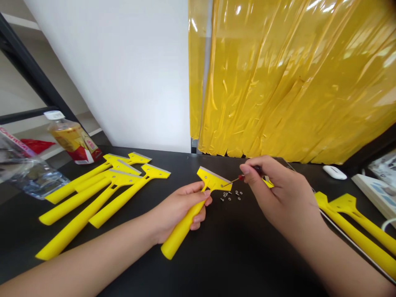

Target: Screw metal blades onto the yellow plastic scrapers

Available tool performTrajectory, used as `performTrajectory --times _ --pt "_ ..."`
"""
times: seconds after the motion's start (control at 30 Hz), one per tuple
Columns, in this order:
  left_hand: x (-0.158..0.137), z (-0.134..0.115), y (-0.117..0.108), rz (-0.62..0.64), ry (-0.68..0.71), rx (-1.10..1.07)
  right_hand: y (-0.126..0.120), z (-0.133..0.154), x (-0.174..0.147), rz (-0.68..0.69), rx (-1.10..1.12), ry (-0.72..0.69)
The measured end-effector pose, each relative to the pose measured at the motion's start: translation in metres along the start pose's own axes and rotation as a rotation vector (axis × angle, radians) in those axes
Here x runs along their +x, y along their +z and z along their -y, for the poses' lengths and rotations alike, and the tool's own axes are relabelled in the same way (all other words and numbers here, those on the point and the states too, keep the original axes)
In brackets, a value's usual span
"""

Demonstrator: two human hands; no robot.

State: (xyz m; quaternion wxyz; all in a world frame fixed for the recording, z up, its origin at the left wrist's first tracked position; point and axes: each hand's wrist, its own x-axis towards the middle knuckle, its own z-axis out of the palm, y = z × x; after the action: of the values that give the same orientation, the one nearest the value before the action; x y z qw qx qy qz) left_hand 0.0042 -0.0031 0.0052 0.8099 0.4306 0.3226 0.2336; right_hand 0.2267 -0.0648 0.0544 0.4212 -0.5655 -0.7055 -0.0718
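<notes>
Yellow plastic scraper [185,227] just L of the loose screws [225,194], blade end [214,180] pointing away & slightly R, long axis diag. L hand [181,206] wrapped round its neck; R hand [274,183] pinching screwdriver [241,177], just beyond same screws, tip at blade end's R fixing [222,186].

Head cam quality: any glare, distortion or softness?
Head view: bright glare streaks on the yellow plastic sheet; head view: the bottle at left leans, likely wide-angle stretch; head view: the loose screws look soft, fine detail lost.
</notes>
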Motion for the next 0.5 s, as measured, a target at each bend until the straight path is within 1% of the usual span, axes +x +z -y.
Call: performTrajectory --times 0.17,0.5 --pt "0.0001 0.0007 -0.0002 0.007 -0.006 0.004 0.0003 0.0003 0.0010 0.017 0.006 -0.016" --pt "-0.0007 0.0005 0.0005 0.011 0.001 0.013 -0.0008 -0.0003 0.0009 0.015 -0.003 -0.004"
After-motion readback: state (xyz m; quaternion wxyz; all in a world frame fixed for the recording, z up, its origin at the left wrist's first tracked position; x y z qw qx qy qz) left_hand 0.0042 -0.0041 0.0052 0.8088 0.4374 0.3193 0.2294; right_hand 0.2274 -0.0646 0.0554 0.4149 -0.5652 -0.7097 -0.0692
